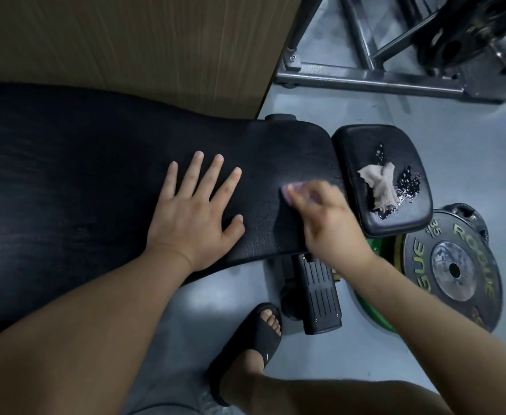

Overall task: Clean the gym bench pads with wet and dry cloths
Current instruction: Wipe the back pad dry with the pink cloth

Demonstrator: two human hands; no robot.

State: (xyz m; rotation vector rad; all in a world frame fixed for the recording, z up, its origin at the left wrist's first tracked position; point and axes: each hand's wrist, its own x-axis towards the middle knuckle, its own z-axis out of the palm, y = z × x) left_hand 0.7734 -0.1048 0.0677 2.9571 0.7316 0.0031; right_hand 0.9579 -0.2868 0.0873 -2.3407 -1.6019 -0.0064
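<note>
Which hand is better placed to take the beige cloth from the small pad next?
Probably the right hand: it is beside the small pad where the beige cloth lies, though a purple cloth is under its fingers. The left hand rests flat, farther away.

Both forearms are bare from elbow to wrist. The left hand [196,217] is in sharp focus with short nails, while the right hand [326,223] is smeared by blur. One foot wears a black moulded slide sandal [245,342], open-toed, with a small white mark on its strap. A grey garment [162,369] has a ragged hem.
</note>
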